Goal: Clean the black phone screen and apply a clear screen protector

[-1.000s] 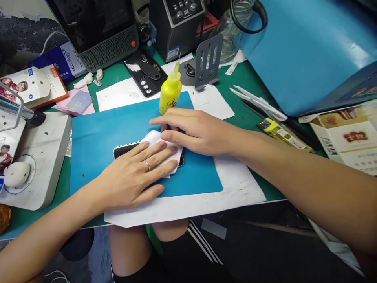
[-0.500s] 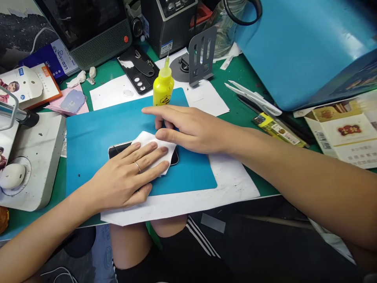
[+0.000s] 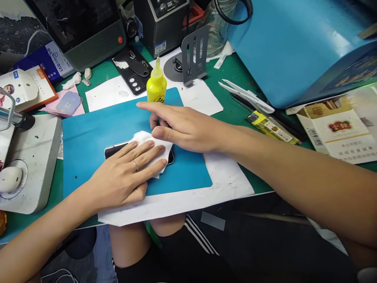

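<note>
My left hand (image 3: 123,173) lies flat with its fingers spread, pressing a white wipe (image 3: 144,137) onto a dark smartphone (image 3: 113,150). The wipe and my fingers cover most of the phone; its left end and right corner show. Above and to the right of the wipe is my right hand (image 3: 182,127), with the index finger stretched out, the thumb apart and the other fingers bent. Nothing shows in it. Just beyond that index finger stands a yellow dropper bottle (image 3: 156,86). Phone and wipe rest on a blue mat (image 3: 85,137).
Behind the bottle are a black phone back cover (image 3: 135,80) and a grey metal stand (image 3: 194,55). Tweezers (image 3: 247,94) and a yellow-labelled tool (image 3: 272,127) lie right. A white device (image 3: 35,165) stands left. A large blue case (image 3: 294,51) fills the upper right.
The whole view has shifted slightly, so everything on the bench sits a little further left. Both hands keep nearly the same pose relative to the phone and wipe.
</note>
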The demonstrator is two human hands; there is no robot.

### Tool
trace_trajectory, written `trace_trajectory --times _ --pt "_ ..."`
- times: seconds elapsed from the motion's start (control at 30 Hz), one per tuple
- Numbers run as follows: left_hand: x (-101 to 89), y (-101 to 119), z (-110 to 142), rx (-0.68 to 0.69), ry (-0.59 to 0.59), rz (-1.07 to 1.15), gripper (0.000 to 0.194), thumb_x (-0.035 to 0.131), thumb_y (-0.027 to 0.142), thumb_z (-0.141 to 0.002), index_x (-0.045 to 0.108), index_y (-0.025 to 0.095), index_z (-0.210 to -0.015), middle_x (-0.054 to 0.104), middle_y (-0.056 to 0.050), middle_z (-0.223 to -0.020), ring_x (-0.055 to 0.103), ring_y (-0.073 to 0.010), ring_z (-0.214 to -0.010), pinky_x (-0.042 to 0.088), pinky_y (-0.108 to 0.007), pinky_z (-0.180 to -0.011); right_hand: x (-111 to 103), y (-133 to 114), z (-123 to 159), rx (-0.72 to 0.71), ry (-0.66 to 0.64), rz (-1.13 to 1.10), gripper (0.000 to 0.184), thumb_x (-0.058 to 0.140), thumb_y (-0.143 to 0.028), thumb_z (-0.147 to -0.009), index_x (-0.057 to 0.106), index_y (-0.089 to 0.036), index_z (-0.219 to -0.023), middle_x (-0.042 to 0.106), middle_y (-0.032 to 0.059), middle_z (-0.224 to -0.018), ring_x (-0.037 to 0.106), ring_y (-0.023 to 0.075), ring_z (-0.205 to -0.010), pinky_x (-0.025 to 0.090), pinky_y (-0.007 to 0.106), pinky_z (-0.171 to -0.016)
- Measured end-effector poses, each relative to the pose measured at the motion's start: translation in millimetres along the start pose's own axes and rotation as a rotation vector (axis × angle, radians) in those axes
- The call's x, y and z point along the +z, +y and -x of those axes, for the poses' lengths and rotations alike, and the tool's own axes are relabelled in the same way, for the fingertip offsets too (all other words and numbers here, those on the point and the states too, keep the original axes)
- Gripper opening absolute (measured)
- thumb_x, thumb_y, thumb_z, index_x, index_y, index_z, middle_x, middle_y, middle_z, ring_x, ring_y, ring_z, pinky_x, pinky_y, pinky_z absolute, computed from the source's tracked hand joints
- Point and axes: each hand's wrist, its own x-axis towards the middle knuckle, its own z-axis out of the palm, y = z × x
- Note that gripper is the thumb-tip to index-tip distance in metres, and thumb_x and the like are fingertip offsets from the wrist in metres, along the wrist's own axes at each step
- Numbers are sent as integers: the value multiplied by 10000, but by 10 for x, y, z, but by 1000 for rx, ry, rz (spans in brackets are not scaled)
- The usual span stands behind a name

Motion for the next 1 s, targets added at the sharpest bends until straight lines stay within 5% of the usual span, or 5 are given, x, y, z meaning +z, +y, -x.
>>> trace_trajectory --times 0.6,0.83,1.0 --pt "2 19 -71 -23 -38 19 632 441 154 -970 421 133 -1601 363 -146 -1705 322 -324 -1604 279 -548 -1318 -1 -10 2 -10 11 -32 895 223 -785 -1003 354 -151 -1621 700 127 -1243 665 237 -1050 531 397 -953" --pt "19 41 -174 -71 -14 4 551 391 252 -1065 442 126 -1599 415 -151 -1674 388 -307 -1573 320 -523 -1309 18 10 1 -5 32 -99 1042 192 -872 -936 205 -130 -1667 713 106 -1090 666 221 -863 547 383 -793" --pt "-61 74 -47 -152 77 -81 499 465 378 -1095 556 109 -1505 564 -160 -1565 535 -309 -1474 501 -460 -1200 -4 -14 40 -11 32 -62 981 153 -857 -941 495 -167 -1550 717 154 -1234 672 261 -1065 531 427 -938"
